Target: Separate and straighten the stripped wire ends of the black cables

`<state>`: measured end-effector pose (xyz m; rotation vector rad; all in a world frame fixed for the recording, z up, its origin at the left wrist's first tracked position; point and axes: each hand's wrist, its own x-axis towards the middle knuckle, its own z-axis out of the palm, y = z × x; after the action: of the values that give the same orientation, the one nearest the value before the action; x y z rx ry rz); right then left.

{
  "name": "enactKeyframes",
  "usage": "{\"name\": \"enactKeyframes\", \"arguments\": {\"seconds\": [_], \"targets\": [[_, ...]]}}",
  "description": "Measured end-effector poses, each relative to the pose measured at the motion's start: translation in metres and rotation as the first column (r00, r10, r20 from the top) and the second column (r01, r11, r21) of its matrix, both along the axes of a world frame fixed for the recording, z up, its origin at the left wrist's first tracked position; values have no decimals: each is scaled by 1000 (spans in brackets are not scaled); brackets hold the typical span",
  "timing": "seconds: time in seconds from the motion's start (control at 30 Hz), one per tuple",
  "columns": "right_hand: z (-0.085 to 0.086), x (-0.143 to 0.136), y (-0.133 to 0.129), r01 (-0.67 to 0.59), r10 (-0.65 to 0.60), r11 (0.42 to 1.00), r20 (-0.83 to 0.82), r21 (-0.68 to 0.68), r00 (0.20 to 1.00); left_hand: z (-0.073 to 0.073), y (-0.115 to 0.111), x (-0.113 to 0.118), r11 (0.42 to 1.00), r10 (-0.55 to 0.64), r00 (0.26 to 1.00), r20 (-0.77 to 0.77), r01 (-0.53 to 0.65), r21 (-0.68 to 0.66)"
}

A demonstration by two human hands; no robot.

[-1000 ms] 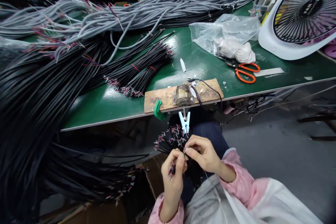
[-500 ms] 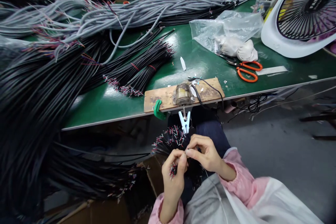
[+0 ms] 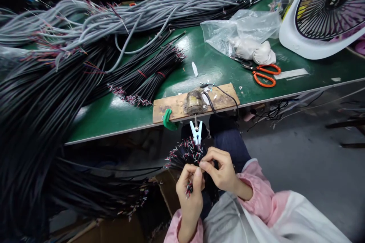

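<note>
My left hand (image 3: 190,185) is closed around a few thin black cables (image 3: 188,189), whose red and white wire ends poke out below the index finger. Fingertips meet at the middle: my right hand (image 3: 220,167) pinches at the same spot, and what lies in that pinch is too small to make out. Just beyond the hands, a thick bunch of black cables (image 3: 182,153) stands with its stripped red, white and black ends up. Over it hangs a light blue clothespin (image 3: 196,133) on the shaft of a small motor (image 3: 195,102).
The motor sits on a wooden board (image 3: 168,107) held to the green table by a green clamp (image 3: 169,120). Orange-handled scissors (image 3: 265,75), a plastic bag (image 3: 239,26) and a white fan (image 3: 302,41) are at right. Grey cables (image 3: 108,22) and black cables (image 3: 34,121) cover the left.
Both hands stay together with small finger movements. The thin pale strand seen below my right hand earlier no longer shows. The whole view has shifted slightly.
</note>
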<state>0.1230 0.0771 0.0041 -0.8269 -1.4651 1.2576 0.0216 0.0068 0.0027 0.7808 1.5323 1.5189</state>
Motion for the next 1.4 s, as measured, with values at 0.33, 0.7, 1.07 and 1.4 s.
{"name": "enactKeyframes", "arguments": {"seconds": [0.33,0.7,1.07,1.4], "targets": [[-3,2,5,-14,15,998,-9,61,1000,-2,-1,7,999,43,995,85,-45,23],[-8,3,14,-340,320,922,-126,-187,939,2,-14,0,997,-71,997,-1,71,42],[-8,10,11,-266,240,953,-174,-147,955,13,-12,-2,1000,12,999,-49,-12,7],[7,16,3,-85,86,994,-5,64,996,14,-7,-3,1000,-9,1000,-18,9,15]]}}
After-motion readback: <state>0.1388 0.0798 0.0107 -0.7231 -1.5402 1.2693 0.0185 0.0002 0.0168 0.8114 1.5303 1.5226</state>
